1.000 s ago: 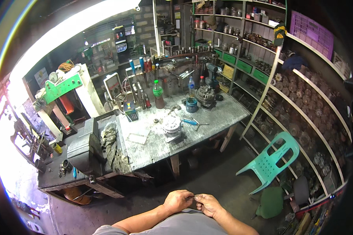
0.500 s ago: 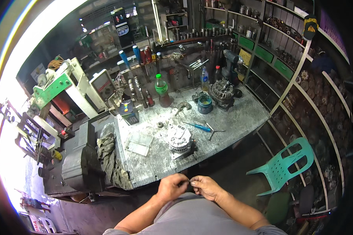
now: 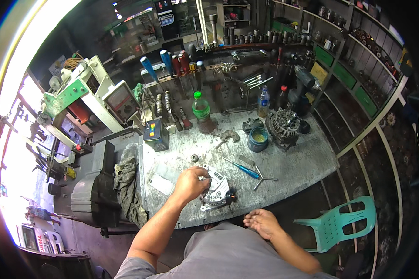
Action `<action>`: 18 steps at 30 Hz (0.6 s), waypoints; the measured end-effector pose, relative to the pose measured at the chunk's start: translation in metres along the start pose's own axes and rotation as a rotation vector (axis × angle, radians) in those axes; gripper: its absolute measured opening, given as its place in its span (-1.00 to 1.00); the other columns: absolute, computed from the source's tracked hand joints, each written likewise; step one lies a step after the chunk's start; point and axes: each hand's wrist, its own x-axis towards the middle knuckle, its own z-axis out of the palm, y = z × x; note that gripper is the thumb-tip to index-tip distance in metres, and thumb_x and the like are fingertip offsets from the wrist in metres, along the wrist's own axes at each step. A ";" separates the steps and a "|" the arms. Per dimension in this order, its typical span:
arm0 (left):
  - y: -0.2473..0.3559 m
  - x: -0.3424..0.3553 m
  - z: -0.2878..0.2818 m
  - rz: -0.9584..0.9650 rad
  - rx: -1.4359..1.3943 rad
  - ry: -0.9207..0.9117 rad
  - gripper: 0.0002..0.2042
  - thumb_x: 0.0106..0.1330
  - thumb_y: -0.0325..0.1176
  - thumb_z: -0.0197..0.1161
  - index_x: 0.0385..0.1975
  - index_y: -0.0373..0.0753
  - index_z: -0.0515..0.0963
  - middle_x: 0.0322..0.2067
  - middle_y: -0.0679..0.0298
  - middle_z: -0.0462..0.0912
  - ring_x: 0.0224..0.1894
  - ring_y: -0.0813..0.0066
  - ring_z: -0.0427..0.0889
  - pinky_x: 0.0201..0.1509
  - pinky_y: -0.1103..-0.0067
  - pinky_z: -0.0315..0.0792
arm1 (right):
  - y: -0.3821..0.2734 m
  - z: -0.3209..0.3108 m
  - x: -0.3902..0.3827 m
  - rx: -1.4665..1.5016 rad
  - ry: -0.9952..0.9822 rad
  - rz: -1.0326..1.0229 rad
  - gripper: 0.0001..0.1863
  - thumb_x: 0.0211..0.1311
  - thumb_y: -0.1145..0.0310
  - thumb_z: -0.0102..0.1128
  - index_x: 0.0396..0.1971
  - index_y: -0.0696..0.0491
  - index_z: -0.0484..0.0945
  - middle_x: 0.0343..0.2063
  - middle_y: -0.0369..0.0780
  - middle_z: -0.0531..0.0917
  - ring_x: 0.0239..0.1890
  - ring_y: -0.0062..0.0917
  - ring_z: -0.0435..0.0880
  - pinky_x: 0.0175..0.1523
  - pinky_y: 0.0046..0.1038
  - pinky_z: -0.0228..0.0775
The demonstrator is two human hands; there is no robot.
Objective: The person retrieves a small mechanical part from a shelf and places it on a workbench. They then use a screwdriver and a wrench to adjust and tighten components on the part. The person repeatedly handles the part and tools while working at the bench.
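My left hand (image 3: 191,184) reaches over the table to the upper left side of a silver alternator (image 3: 217,188). Its thumb and fingers are pinched together at the housing, and what they hold, if anything, is too small to make out. Near my waist, beyond the table's front edge, my right hand (image 3: 264,223) hangs with loosely bent fingers apart and nothing visible in it. A small round metal part (image 3: 194,158) lies just behind the alternator. To its right are a blue-handled screwdriver (image 3: 249,172) and a three-armed wrench (image 3: 260,179).
A second, darker alternator (image 3: 284,126) stands at the back right beside a blue jar (image 3: 258,139). Farther left are a green-capped bottle (image 3: 201,110) and a battery-like box (image 3: 156,135). A crumpled cloth (image 3: 129,188) drapes the left edge; a green plastic chair (image 3: 342,223) stands right.
My hands, together at my waist before, have parted. The left has moved forward to the alternator; the right has shifted slightly right and its fingers have loosened. The view has shifted too.
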 end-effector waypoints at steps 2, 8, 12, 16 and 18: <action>0.007 0.003 0.001 -0.114 -0.007 -0.038 -0.78 0.22 -0.31 0.56 -0.19 -0.24 0.89 -0.02 0.07 0.89 0.09 0.04 0.86 0.26 0.28 0.68 | -0.019 -0.017 0.008 -0.094 0.008 -0.030 -0.81 0.56 0.72 0.04 0.03 0.30 0.57 -0.04 0.01 0.74 -0.02 -0.22 0.85 0.17 -0.19 0.80; 0.026 -0.001 0.005 -0.109 0.158 0.004 -0.80 0.27 -0.32 0.54 -0.20 -0.27 0.89 -0.04 0.08 0.90 -0.01 0.04 0.89 0.18 0.30 0.71 | -0.070 -0.028 0.033 -0.097 -0.083 0.011 -0.78 0.67 0.65 -0.05 0.14 0.31 0.53 0.04 0.05 0.72 0.02 -0.24 0.83 0.21 -0.20 0.79; 0.032 -0.008 0.012 -0.111 0.134 0.081 -0.82 0.33 -0.34 0.54 -0.20 -0.31 0.88 -0.03 0.08 0.91 -0.01 0.04 0.89 0.17 0.30 0.72 | -0.085 -0.004 0.041 -0.204 -0.164 0.002 -0.78 0.74 0.55 0.06 0.21 0.29 0.48 0.05 0.06 0.72 -0.01 -0.29 0.83 0.14 -0.28 0.80; 0.030 -0.006 0.016 -0.157 0.110 0.107 -0.83 0.33 -0.36 0.57 -0.21 -0.33 0.87 -0.04 0.06 0.90 -0.01 0.06 0.89 0.17 0.31 0.72 | -0.082 0.024 0.047 -0.296 -0.273 -0.039 -0.81 0.71 0.57 0.15 0.15 0.30 0.55 -0.02 -0.01 0.76 -0.10 -0.38 0.83 0.03 -0.38 0.79; 0.027 -0.004 0.016 -0.195 0.070 0.097 -0.84 0.33 -0.39 0.59 -0.22 -0.35 0.87 -0.04 0.07 0.90 0.00 0.10 0.88 0.18 0.33 0.70 | -0.075 0.037 0.049 -0.331 -0.293 -0.104 -0.85 0.68 0.56 0.23 0.08 0.28 0.64 -0.06 -0.09 0.78 -0.11 -0.46 0.83 -0.01 -0.43 0.77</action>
